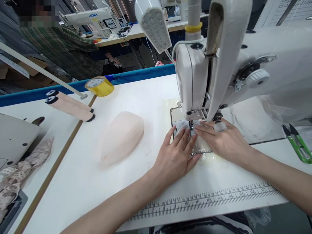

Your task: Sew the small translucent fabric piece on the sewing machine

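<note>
A white sewing machine (pixel 195 78) stands over the table, its presser foot (pixel 191 125) down among my fingers. Beneath the foot lies a small piece of sheer whitish fabric (pixel 181 126), mostly covered by my hands. My left hand (pixel 176 149) rests flat on it just left of the foot, fingers spread. On the right of the foot, my right hand (pixel 219 138) lies with fingers stretched toward the needle area, pressing the fabric's other side. A pale pink moulded bra cup (pixel 124 136) sits on the table left of my hands.
Green thread snips (pixel 298 144) and sheer pale fabric (pixel 253 113) lie at right. Yellow tape (pixel 99 86) and two pink thread spools (pixel 70 107) stand at back left. Lace (pixel 24 172) hangs at far left. A ruler scale (pixel 207 203) runs along the front edge. A person (pixel 58 48) works behind.
</note>
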